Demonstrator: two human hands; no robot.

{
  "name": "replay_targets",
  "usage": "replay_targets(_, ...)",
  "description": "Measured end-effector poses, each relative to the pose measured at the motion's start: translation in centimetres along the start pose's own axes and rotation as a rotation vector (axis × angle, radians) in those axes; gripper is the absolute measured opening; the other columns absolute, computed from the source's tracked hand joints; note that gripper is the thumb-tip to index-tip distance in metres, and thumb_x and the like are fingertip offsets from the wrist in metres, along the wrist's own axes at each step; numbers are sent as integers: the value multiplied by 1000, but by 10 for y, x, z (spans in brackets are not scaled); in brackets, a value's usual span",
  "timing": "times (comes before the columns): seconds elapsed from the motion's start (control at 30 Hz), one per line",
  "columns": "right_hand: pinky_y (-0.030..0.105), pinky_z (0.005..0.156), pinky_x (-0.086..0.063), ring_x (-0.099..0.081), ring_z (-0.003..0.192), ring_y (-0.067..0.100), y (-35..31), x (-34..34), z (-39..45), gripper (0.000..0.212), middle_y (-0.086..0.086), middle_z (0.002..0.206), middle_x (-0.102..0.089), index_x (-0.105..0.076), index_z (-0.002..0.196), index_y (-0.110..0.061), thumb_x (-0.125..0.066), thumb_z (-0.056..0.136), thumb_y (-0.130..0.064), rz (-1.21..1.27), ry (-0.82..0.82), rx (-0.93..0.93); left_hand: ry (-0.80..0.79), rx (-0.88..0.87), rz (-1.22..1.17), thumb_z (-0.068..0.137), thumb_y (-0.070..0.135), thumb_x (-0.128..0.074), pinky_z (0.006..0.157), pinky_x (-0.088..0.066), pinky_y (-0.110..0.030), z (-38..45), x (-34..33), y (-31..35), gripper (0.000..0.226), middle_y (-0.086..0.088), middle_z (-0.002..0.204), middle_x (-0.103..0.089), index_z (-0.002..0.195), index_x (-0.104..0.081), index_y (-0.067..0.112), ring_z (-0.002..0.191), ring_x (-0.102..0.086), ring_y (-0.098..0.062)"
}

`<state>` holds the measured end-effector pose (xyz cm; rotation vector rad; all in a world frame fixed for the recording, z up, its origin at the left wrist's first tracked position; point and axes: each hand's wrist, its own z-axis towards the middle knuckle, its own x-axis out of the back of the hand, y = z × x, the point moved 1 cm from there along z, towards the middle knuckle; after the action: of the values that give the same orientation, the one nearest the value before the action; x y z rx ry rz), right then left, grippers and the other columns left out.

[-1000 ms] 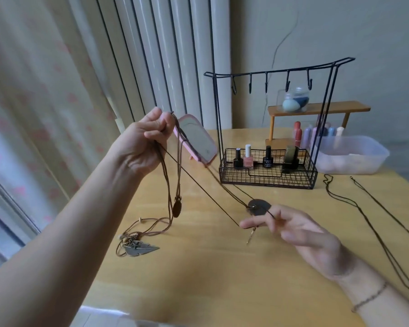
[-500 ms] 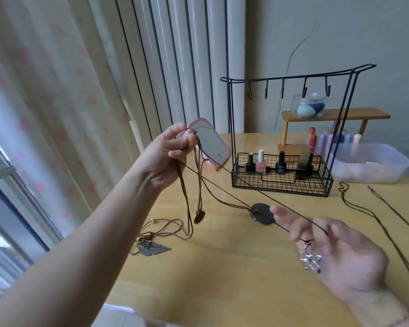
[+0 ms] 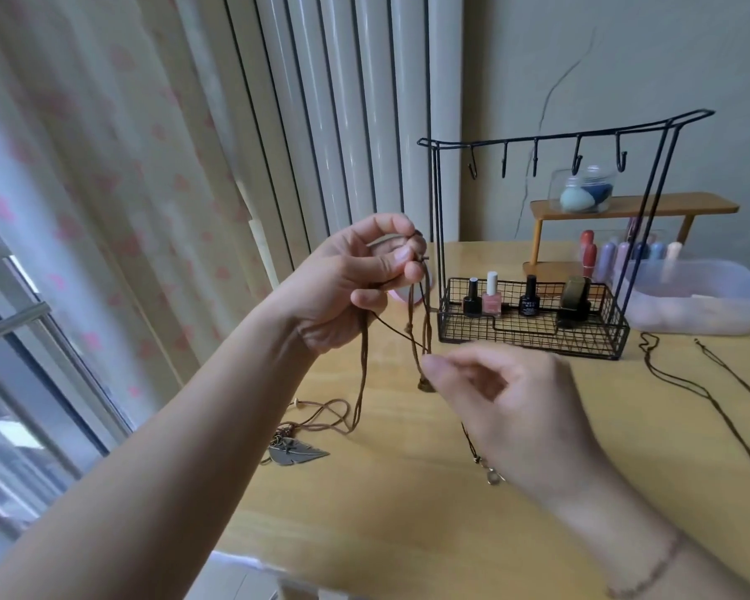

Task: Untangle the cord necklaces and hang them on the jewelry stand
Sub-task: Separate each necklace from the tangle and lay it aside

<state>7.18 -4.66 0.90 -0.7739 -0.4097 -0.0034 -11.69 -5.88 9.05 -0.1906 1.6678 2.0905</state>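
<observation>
Hooks: all five on the jewelry stand [image 3: 438,218] hang bare; nothing hung yet
Left hand [image 3: 356,288]: raised beside the stand, fingers pinched on the tops of the brown cords [image 3: 361,383]; strands drop to a loose heap with a leaf pendant [image 3: 295,453] on the table [image 3: 408,513]
Right hand [image 3: 507,409]: blurred, at the hanging strands; fingertips look closed on a cord, cannot tell for sure
Dark cords [image 3: 685,383]: lying apart at right, seemingly freed
Left to do: separate the held bundle; hang every necklace
</observation>
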Motion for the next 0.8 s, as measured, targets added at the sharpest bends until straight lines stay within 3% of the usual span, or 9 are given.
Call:
replay_targets(0.17, 30, 49, -46, -52, 49, 11, 1, -13, 18, 45, -9, 49, -50, -74, 82, -28, -60, 73, -70, -169, 160, -81, -13, 4, 47, 90, -10, -46, 34, -40, -9, 0, -3, 2, 23, -9, 90, -52, 99, -58, 7, 69, -67, -11)
replay_targets(0.27, 32, 51, -45, -51, 58, 14, -4, -11, 23, 40, -10, 60, -48, -62, 84, -28, -69, 72, -65, -160, 217, -33, -12, 5, 71, 88, -9, -50, 34, -40, -10, -2, -5, 3, 21, -10, 88, -51, 99, -57, 7, 69, -68, -11)
replay_targets(0.43, 36, 76, -53, -63, 76, 17, -2, -2, 44, 9, -9, 82, -73, -78, 92, -25, -76, 85, -31, 126, -10, -19, -25, 20, 132, 88, -8, -52, 35, -40, -10, -4, -3, 1, 21, -12, 89, -54, 101, -58, 8, 69, -67, -12)
replay_targets(0.6, 15, 68, -54, -70, 73, 14, -1, 16, 50, 5, -13, 78, -75, -72, 76, -37, -71, 72, -40, 243, -77, -37, 4, 10, 247, 87, -7, -54, 34, -37, -10, -7, 0, 2, 20, -15, 88, -52, 98, -59, 8, 69, -65, -14)
replay_targets(0.67, 17, 66, -55, -70, 70, 17, 1, 21, 52, 8, -4, 74, -75, -73, 75, -33, -71, 72, -40, 233, -88, -69, 2, 12, 297, 88, -9, -53, 34, -37, -10, -7, 1, 2, 21, -14, 88, -54, 100, -59, 7, 69, -66, -13)
replay_targets(0.8, 23, 75, -55, -68, 79, 9, 3, 30, 59, 28, -3, 79, -74, -71, 79, -19, -60, 83, -45, 260, -181, -105, 25, 39, 396, 89, -13, -51, 34, -36, -11, -10, 0, 2, 23, -12, 86, -59, 102, -57, 5, 68, -68, -13)
